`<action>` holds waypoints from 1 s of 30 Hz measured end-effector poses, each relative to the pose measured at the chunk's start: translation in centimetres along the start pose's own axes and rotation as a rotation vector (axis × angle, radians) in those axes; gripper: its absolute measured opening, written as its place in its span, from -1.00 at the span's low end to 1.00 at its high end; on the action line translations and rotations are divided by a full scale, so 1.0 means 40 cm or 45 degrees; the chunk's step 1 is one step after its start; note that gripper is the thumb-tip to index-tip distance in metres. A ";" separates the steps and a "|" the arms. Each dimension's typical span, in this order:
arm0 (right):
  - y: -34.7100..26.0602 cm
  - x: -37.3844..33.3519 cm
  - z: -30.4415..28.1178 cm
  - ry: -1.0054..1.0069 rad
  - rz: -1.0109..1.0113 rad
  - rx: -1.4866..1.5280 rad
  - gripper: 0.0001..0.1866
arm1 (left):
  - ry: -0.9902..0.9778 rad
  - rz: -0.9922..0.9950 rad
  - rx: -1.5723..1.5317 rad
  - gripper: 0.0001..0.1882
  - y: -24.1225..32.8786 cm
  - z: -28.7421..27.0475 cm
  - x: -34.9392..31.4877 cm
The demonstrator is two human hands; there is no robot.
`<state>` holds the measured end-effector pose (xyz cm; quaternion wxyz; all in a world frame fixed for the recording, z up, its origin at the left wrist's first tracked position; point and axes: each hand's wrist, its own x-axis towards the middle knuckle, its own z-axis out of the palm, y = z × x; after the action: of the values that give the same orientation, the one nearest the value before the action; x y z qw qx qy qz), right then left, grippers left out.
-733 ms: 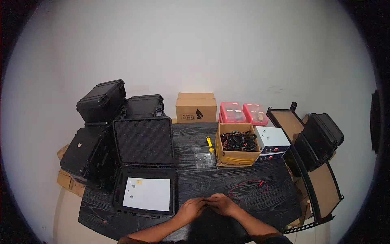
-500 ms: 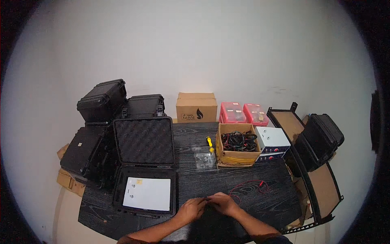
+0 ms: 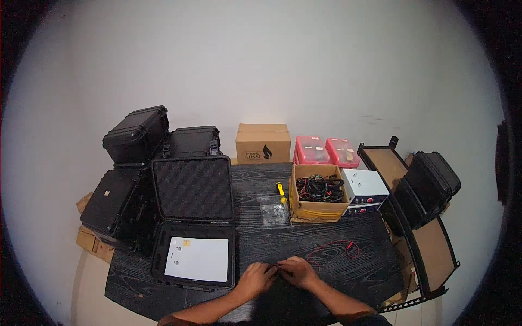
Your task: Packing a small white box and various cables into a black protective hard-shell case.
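My left hand [image 3: 259, 278] and my right hand [image 3: 298, 270] come together over the near middle of the dark table, fingers curled inward and fingertips almost touching. Something small and dark seems to sit between the fingertips, too small to name. A thin red cable [image 3: 333, 243] with a red clip [image 3: 349, 246] lies looped on the table just beyond my right hand; whether it runs into the fingers is unclear. Left of my left hand lies an open black hard case [image 3: 234, 255], with a white panel-topped device [image 3: 197, 259] set in it and foam in its raised lid [image 3: 192, 188].
A cardboard box of tangled cables [image 3: 319, 189] stands beside stacked white instruments [image 3: 365, 187]. Near it are a yellow-handled tool [image 3: 280, 188] and a clear parts box [image 3: 274, 213]. Black cases [image 3: 115, 201] pile up at left; a closed carton [image 3: 263, 142] and red-pink bins [image 3: 311, 150] stand behind. Metal shelving [image 3: 433, 250] borders the right.
Both hands have shifted only slightly, with a small gap showing between the fingertips. Everything else on the table stays put.
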<state>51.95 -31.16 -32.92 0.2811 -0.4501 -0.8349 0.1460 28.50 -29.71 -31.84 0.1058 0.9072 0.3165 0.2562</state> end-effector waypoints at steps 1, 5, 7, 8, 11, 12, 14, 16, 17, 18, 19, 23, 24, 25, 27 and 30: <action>-0.008 0.000 -0.003 0.000 0.001 -0.002 -0.69 | 0.001 0.002 -0.001 -0.54 0.006 -0.008 0.003; -0.022 -0.001 0.000 0.068 0.104 0.089 -0.65 | -0.073 -0.024 -0.019 -0.49 0.014 -0.021 0.006; -0.018 -0.004 0.006 0.080 0.129 0.107 -0.62 | -0.091 -0.032 -0.032 -0.49 0.011 -0.020 0.005; -0.014 -0.005 0.008 0.050 0.120 0.129 -0.60 | -0.093 -0.033 -0.019 -0.51 0.009 -0.019 0.003; -0.021 0.002 -0.018 -0.044 0.096 0.186 -0.57 | -0.101 -0.025 0.024 -0.54 -0.002 -0.003 -0.003; -0.027 0.008 -0.033 -0.108 0.079 0.222 -0.56 | -0.107 -0.017 0.054 -0.55 -0.006 0.003 -0.006; -0.030 0.013 -0.053 -0.172 0.063 0.227 -0.56 | -0.138 -0.025 0.042 -0.55 -0.008 0.002 -0.009; -0.024 0.010 -0.054 -0.234 0.048 0.230 -0.55 | -0.169 -0.031 0.030 -0.55 -0.007 0.003 -0.010; -0.014 0.005 -0.045 -0.229 0.037 0.245 -0.54 | -0.136 -0.030 0.017 -0.54 -0.005 0.006 -0.010; -0.009 0.001 -0.040 -0.224 0.025 0.260 -0.53 | -0.104 -0.030 0.005 -0.53 -0.003 0.008 -0.010; -0.009 0.001 -0.038 -0.226 0.023 0.262 -0.53 | -0.104 -0.032 0.006 -0.53 -0.003 0.009 -0.011; -0.009 0.005 -0.033 -0.236 0.121 0.300 -0.58 | -0.182 -0.059 0.029 -0.54 -0.006 0.010 -0.017; -0.009 0.001 -0.038 -0.210 0.146 0.296 -0.61 | -0.198 -0.030 0.041 -0.55 -0.005 0.013 -0.013; -0.006 -0.001 -0.038 -0.211 0.146 0.296 -0.61 | -0.197 -0.031 0.041 -0.55 -0.006 0.012 -0.013; -0.001 -0.005 -0.036 -0.134 0.141 0.302 -0.65 | -0.298 -0.092 0.002 -0.43 -0.008 0.011 -0.011; -0.008 0.004 -0.034 -0.158 0.180 0.230 -0.65 | -0.266 -0.064 0.050 -0.40 -0.017 0.022 -0.023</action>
<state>52.50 -31.21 -31.62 0.2575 -0.4707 -0.8003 0.2675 27.98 -29.78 -33.21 0.1268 0.9226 0.3313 0.1513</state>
